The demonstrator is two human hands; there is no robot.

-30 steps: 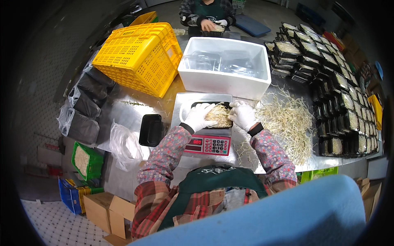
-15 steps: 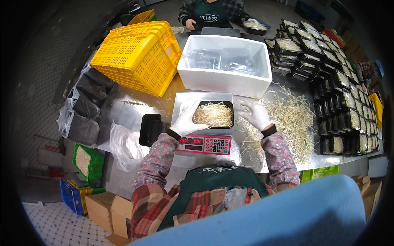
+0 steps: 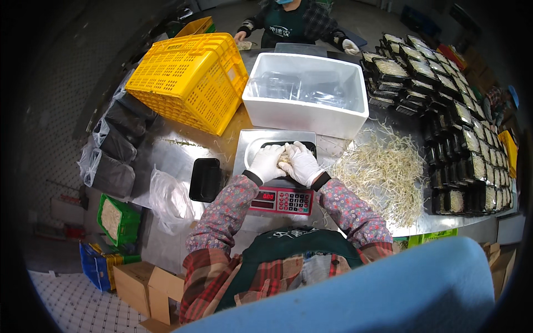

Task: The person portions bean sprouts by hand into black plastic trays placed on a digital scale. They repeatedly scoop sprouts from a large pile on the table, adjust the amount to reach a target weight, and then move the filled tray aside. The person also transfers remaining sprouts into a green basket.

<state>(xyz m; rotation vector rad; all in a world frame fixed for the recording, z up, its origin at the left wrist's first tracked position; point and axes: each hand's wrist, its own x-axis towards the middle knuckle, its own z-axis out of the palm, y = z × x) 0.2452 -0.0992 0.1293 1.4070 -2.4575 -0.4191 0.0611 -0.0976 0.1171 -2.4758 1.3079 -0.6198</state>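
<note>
My right hand (image 3: pixel 303 165) has moved in against my left hand (image 3: pixel 267 164), both closed around sprouts (image 3: pixel 285 159) in the black tray (image 3: pixel 312 149) beneath, on the scale (image 3: pixel 281 200), probably to keep them contained.

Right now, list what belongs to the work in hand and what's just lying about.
Belongs to the work:
left hand and right hand, gloved, on sprouts
black tray beneath them
red-fronted scale under the tray
loose sprout pile

Apparently just lying about:
crumpled plastic bag
open cardboard box
yellow crate, its use unclear
</note>
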